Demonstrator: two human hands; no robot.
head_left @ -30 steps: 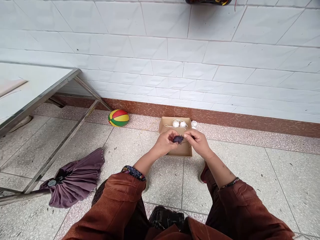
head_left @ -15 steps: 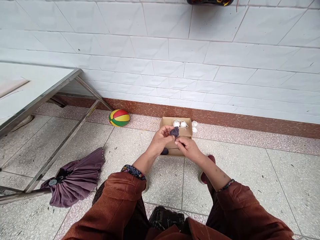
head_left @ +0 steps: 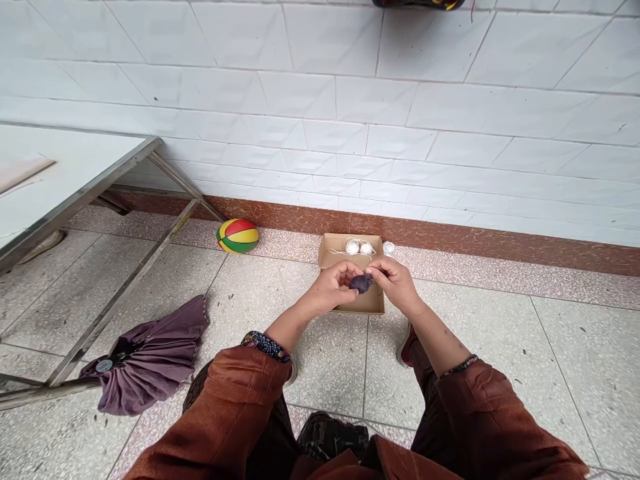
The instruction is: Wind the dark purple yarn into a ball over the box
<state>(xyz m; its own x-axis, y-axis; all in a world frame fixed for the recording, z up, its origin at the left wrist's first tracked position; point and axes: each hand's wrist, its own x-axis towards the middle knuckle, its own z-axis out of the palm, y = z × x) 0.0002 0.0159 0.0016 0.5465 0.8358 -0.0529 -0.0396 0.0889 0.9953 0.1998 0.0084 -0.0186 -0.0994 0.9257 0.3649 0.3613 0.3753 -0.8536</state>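
Seems to be winding a small dark-purple yarn ball [head_left: 360, 285], gripping with left hand [head_left: 329, 288], pinching its edge with right hand [head_left: 396, 283], and next likely needs even tension.

I can read no text, label, brand, number or sign anywhere before me. The round grey disc [head_left: 104, 365] on the purple pleated umbrella [head_left: 167, 353] shows its face to me, but it is too small for me to tell whether anything is printed there. The dark object [head_left: 415, 3] at the top edge, cut off from my view, bears yellow marks that I cannot make out as letters or figures.
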